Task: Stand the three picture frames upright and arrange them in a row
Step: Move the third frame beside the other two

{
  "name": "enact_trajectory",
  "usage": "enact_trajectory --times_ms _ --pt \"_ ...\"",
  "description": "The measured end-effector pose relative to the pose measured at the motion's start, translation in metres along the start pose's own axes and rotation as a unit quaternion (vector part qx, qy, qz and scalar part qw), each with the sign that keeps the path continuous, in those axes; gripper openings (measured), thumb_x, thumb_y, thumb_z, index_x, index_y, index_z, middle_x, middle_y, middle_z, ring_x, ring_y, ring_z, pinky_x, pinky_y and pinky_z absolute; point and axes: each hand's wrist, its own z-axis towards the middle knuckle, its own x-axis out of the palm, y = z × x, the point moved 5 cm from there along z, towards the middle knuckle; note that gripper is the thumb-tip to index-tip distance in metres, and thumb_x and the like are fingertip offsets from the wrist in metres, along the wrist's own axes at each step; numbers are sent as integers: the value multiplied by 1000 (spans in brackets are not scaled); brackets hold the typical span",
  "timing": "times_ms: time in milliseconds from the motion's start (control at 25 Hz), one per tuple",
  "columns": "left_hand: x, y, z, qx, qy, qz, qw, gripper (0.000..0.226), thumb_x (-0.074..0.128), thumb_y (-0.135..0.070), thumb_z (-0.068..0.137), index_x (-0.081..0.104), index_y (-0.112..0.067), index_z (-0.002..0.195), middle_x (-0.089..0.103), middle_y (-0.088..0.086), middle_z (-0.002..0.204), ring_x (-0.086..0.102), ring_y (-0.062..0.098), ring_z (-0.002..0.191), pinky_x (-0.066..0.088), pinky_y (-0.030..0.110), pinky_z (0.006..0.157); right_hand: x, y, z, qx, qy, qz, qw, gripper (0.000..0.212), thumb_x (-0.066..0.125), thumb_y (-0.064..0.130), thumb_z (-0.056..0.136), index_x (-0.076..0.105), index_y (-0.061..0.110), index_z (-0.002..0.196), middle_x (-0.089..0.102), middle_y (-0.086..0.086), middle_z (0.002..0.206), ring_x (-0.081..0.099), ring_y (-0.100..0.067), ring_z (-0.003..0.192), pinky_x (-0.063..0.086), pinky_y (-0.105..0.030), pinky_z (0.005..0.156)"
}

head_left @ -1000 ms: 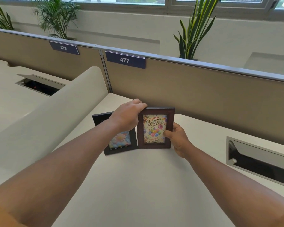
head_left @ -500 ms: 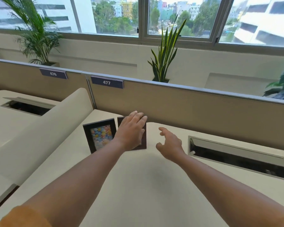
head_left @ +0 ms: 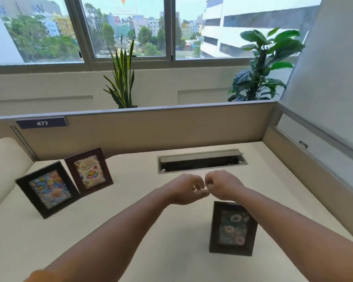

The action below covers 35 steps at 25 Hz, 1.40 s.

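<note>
Two frames stand upright side by side at the left of the white desk (head_left: 151,251): a black frame (head_left: 47,189) with a colourful picture, and to its right a brown frame (head_left: 88,171) with a birthday card. A third dark frame (head_left: 232,228) with a doughnut picture lies on the desk at the right, partly under my right forearm. My left hand (head_left: 186,189) and right hand (head_left: 222,183) hover together above the desk's middle, just beyond that frame. Both hold nothing. The left hand's fingers are loosely curled; the right hand's are curled in.
An open cable slot (head_left: 201,161) with a raised lid sits in the desk behind my hands. A beige partition (head_left: 171,127) with a "477" label (head_left: 42,123) backs the desk, and a side panel (head_left: 306,165) closes the right. Plants (head_left: 122,76) stand beyond.
Both hands left the two standing frames and moved right toward the middle. The view swung right, bringing the third frame into sight.
</note>
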Motion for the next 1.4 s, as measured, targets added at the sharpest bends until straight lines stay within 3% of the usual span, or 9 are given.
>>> enact_trajectory --times_ms 160,360,520,640,760,920,1080,1240,1400 --pt "58 -63 20 49 54 51 996 42 64 -39 96 62 -21 134 69 1 128 65 20 113 56 35 91 6 -74 -41 65 -19 32 997 22 49 27 91 71 26 93 70 5 92 64 -18 82 59 -42 74" --pt "88 -68 27 52 61 87 993 27 60 -18 97 64 -17 123 69 5 116 64 24 105 60 39 84 25 -109 -60 115 -44 162 979 22 48 26 92 68 23 82 70 5 88 65 -19 83 59 -43 76" --pt "79 -51 17 43 21 48 998 28 64 -16 96 64 -16 123 68 5 117 62 21 107 57 31 80 39 -102 -57 129 -57 384 913 21 57 28 93 70 12 89 72 -5 90 67 -21 83 57 -38 75" --pt "56 -31 8 24 -13 42 999 32 70 -18 93 64 -16 124 66 4 117 61 22 107 59 34 83 46 -78 -46 91 -11 527 845 32 56 37 89 64 12 107 69 -14 98 67 -25 89 55 -39 79" --pt "21 -3 -2 -9 -62 24 998 27 61 -7 94 65 -15 120 65 5 113 60 22 105 58 36 80 61 -58 -25 76 43 621 779 46 53 33 79 59 16 121 67 -17 108 62 -32 104 49 -44 91" --pt "-29 43 -21 -54 -137 -44 988 39 46 5 95 67 -12 122 66 10 120 61 26 109 58 44 88 92 -21 7 43 144 578 802 54 57 20 74 59 17 128 72 -12 119 65 -31 115 48 -50 105" --pt "-61 83 -34 -69 -148 -57 985 41 40 8 96 67 -8 122 67 12 121 62 27 110 57 43 92 118 28 41 49 177 572 799 37 64 6 89 62 9 127 78 -11 113 73 -30 107 58 -36 86" --pt "-88 136 -39 -101 -146 -41 983 39 38 2 100 65 -6 127 65 15 127 59 30 118 52 44 100 133 74 87 56 184 597 778 39 65 -7 87 65 9 122 77 -14 113 74 -33 104 60 -41 81" --pt "-115 195 -39 -136 -157 -14 978 40 43 -2 102 62 -11 136 64 10 131 57 25 121 46 35 104 143 117 139 63 172 608 772 35 60 -13 88 66 7 116 78 -16 111 76 -33 100 61 -44 79"
